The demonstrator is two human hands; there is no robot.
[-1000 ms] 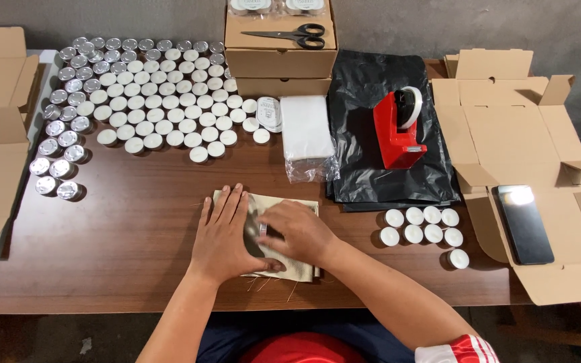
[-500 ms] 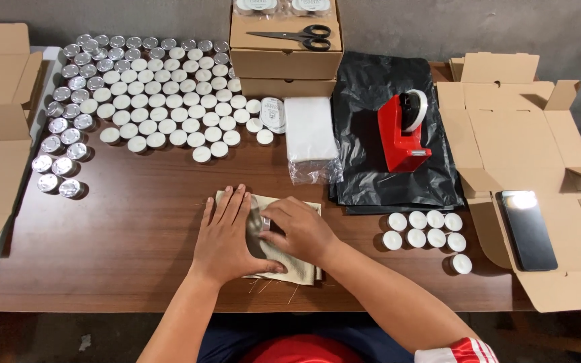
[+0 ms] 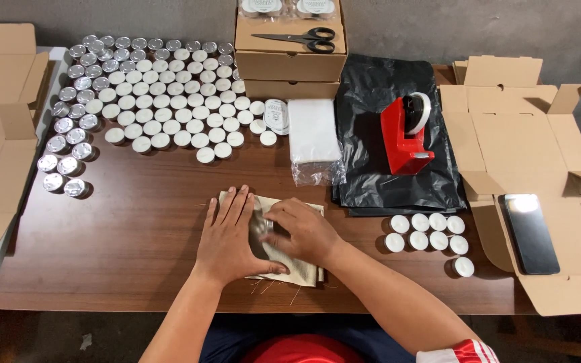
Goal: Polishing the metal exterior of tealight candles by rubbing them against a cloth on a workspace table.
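A beige cloth point(image 3: 307, 270) with frayed threads lies on the brown table point(image 3: 142, 215) near the front edge. My left hand point(image 3: 226, 236) rests flat on it, fingers spread. My right hand point(image 3: 304, 232) presses down beside it, fingers curled over a small silvery round tin point(image 3: 261, 227) that shows between the two hands. Whether the fingers grip the tin or only press it into the cloth cannot be told.
Several white tea-light candles point(image 3: 169, 101) and silver tins point(image 3: 68, 144) cover the far left. A closed box with scissors point(image 3: 297, 39), a plastic packet point(image 3: 314, 131), a red tape dispenser point(image 3: 405, 134) on black bags, a candle group point(image 3: 428, 232), flat cartons and a phone point(image 3: 529, 232) surround me.
Both hands stay on the cloth with only a slight shift of the fingers. The view has drifted a little.
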